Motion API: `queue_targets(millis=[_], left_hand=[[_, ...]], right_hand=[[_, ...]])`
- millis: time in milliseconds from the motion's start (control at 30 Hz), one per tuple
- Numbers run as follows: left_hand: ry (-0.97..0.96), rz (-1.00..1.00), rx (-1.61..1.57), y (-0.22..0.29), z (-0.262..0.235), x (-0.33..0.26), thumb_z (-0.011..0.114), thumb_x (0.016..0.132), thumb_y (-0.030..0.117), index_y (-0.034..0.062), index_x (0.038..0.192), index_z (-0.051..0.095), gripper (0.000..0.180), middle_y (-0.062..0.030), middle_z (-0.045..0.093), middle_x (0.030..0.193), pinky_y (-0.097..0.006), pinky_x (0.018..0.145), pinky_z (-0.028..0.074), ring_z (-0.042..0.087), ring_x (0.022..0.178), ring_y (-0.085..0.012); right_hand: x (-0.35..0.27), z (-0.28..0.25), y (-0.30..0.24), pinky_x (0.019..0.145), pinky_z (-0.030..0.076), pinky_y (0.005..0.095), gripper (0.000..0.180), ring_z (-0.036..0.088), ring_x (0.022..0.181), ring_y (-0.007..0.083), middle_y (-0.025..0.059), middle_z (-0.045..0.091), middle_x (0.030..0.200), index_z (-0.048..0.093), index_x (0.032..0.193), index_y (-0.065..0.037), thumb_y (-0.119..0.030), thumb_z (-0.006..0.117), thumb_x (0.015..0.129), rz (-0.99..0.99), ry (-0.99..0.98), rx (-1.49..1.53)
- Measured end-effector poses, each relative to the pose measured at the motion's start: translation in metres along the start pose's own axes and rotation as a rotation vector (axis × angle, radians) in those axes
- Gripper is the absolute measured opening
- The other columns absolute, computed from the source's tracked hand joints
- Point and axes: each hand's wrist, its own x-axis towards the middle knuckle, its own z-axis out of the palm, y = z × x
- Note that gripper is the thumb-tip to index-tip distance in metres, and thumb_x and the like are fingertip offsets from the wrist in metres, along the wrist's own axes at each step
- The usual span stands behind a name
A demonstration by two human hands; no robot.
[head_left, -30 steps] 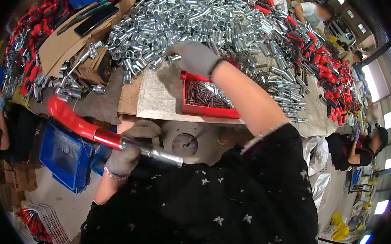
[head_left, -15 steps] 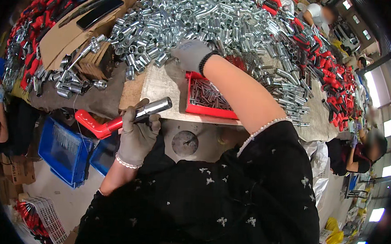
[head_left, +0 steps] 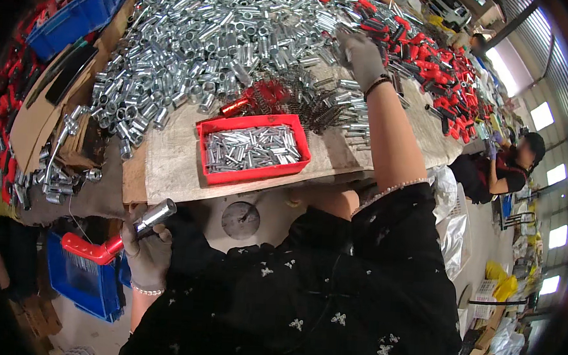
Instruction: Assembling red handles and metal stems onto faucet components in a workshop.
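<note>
My left hand (head_left: 148, 255), gloved, is closed around a red-handled tool (head_left: 119, 237) down below the table edge, near my lap. Its long axis runs on a slant: the red handle points down and to my left, over the blue crate (head_left: 82, 283) on the floor, and its silver metal sleeve (head_left: 155, 215) points up and to my right, toward the wooden tabletop (head_left: 168, 164). Just beyond on that top sits a red tray (head_left: 253, 147) of small silver pins. Past it lie dark springs (head_left: 314, 111). Farther out, my right hand (head_left: 363, 55) reaches into the heap of silver tubes (head_left: 195, 42) beside the red handles (head_left: 428, 59); I cannot tell whether its fingers hold anything.
</note>
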Motion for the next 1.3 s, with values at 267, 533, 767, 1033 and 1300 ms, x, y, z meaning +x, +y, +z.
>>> queue_targets(millis=[267, 533, 767, 1033, 1300], left_hand=[[-0.046, -0.044, 0.085, -0.009, 0.019, -0.002, 0.069, 0.088, 0.054, 0.0097, 0.125, 0.055, 0.06, -0.0068, 0.062, 0.116, -0.024, 0.073, 0.051, 0.062, 0.091, -0.0135], [-0.07, -0.034, 0.187, -0.004, 0.014, -0.002, 0.068, 0.087, 0.058, 0.0102, 0.126, 0.053, 0.064, -0.0068, 0.06, 0.116, -0.025, 0.076, 0.05, 0.058, 0.101, -0.0152], [-0.052, -0.066, 0.193, -0.003, 0.016, -0.003, 0.065, 0.091, 0.053, 0.0072, 0.127, 0.052, 0.06, -0.0092, 0.058, 0.119, -0.03, 0.081, 0.049, 0.056, 0.11, -0.0222], [-0.067, -0.057, 0.189, 0.003, 0.006, -0.005, 0.064, 0.09, 0.056, 0.0076, 0.129, 0.052, 0.063, -0.0095, 0.058, 0.12, -0.03, 0.082, 0.049, 0.056, 0.112, -0.0217], [-0.112, -0.059, 0.144, -0.006, 0.015, 0.0, 0.064, 0.091, 0.056, 0.0067, 0.128, 0.053, 0.063, -0.012, 0.06, 0.12, -0.031, 0.079, 0.051, 0.06, 0.108, -0.0233]], right_hand=[[0.013, 0.03, 0.04, 0.073, 0.054, 0.0326, 0.029, 0.07, 0.078, 0.0185, 0.0121, 0.074, 0.091, 0.074, 0.106, -0.004, -0.021, 0.064, 0.084, -0.026, -0.176, -0.615], [0.008, 0.095, 0.009, 0.092, 0.051, 0.0392, 0.029, 0.067, 0.103, 0.0305, 0.0129, 0.072, 0.109, 0.073, 0.109, -0.01, -0.025, 0.061, 0.087, -0.323, -0.379, -0.797], [0.016, 0.158, 0.01, 0.091, 0.052, 0.0429, 0.029, 0.067, 0.105, 0.0359, 0.0199, 0.07, 0.112, 0.066, 0.112, -0.006, -0.018, 0.059, 0.087, -0.204, -0.256, -1.224], [0.038, 0.193, 0.01, 0.093, 0.053, 0.0439, 0.054, 0.066, 0.11, 0.0398, 0.0276, 0.065, 0.121, 0.048, 0.131, 0.009, -0.013, 0.058, 0.083, -0.185, -0.686, -1.239], [0.005, 0.237, 0.005, 0.094, 0.051, 0.045, 0.054, 0.063, 0.111, 0.0402, 0.0294, 0.063, 0.119, 0.047, 0.128, 0.005, -0.017, 0.063, 0.081, -0.331, -0.737, -1.064]])
